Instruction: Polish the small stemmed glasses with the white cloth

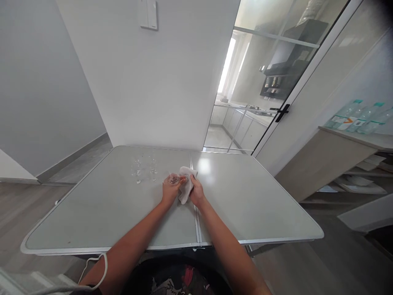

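well, a pale wall fills the back of the view, with a white light switch high up on it. to its right is a glass door with a black handle, and a kitchen shows through the pane. below the wall spreads a broad grey table with a metal rim, split down the middle by a seam. off at the right edge is a wooden side shelf, and clear plastic bottles with green caps lie on top of it.

both forearms reach out over the near edge to the middle of the table. the left hand is closed around a small clear glass, holding it just above the table, left of the seam. the right hand grips a white cloth; part of the cloth is bunched against the glass and part hangs between the two hands. the hands are close together, joined by glass and cloth.

behind and to the left of the left hand, a cluster of other clear glasses stands on the table, apart from the hands; how many there are is hard to tell. a thin white cable loops by the left arm at the bottom.
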{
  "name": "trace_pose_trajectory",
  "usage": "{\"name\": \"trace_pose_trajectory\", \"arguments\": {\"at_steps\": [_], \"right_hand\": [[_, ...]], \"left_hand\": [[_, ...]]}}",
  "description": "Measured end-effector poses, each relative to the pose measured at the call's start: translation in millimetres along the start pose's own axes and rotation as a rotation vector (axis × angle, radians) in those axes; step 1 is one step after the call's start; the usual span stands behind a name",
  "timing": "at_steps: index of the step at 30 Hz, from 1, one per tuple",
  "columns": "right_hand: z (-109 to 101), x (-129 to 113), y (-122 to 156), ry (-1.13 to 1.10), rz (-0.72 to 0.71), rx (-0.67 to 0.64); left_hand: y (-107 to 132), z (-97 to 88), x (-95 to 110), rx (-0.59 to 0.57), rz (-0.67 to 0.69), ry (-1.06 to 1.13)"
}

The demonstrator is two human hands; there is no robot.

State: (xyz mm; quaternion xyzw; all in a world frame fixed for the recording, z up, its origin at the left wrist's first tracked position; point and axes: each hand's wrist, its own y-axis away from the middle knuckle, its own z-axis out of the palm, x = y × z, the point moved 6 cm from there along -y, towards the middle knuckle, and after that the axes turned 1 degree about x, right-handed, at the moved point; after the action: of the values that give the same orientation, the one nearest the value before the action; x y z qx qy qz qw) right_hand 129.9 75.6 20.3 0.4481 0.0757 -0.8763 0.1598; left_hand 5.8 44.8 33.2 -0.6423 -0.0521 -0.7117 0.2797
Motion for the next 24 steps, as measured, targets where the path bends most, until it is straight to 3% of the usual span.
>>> {"name": "trace_pose_trajectory", "arguments": {"at_steps": [3,6,9,12,16,20,24], "right_hand": [[4,5,1,0.019,0.07,-0.093],[0,5,1,0.038,0.044,-0.057],[-3,-9,2,0.151,-0.141,0.0],[5,-28,9,0.322,-0.319,-0.034],[16,-40,21,0.383,-0.385,-0.071],[18,-50,27,0.453,-0.479,-0.068],[27,-69,30,0.876,-0.717,-0.243]], "left_hand": [[0,-3.0,2,0.077,0.016,-0.02],[-2,-7.5,1,0.129,0.02,-0.009],[-3,-3.5,-5,0.025,-0.027,-0.053],[-1,3.9,-8,-0.079,-0.022,-0.168],[6,14.8,-5,-0.17,0.021,-0.151],[14,26.5,-2,-0.34,0.074,-0.183],[18,25.4,-3,-0.366,0.162,-0.279]]}}
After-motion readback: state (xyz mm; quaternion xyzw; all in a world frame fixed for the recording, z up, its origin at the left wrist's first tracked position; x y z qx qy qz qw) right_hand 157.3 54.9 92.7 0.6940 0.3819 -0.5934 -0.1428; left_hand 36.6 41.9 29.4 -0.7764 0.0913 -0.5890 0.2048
